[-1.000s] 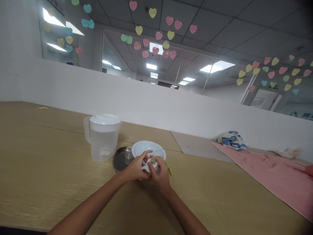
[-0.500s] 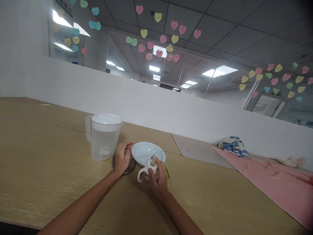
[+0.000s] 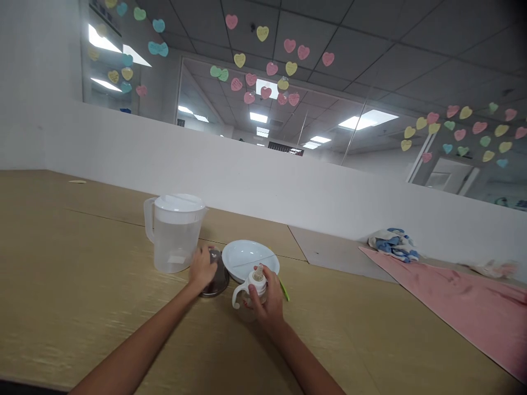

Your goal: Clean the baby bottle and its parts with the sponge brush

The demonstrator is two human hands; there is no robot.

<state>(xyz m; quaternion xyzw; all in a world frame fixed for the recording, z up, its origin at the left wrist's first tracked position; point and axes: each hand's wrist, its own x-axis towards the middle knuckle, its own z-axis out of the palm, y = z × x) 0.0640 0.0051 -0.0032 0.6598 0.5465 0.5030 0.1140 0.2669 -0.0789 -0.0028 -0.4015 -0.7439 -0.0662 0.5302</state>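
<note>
Snugly, the right hand (image 3: 267, 299) grips a baby bottle (image 3: 246, 307).

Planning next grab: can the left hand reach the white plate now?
Likely yes. The left hand is at the round metal disc, beside the white plate, nothing between them. The baby bottle in the right hand is off to the other side.

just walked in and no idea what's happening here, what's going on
One person is at a wooden table, working with bare hands. Their right hand grips a baby bottle with white handles, and their left hand is on a round metal disc. A white plate sits between the two hands, and a clear plastic pitcher with a white lid stands just beyond the left hand.
</note>
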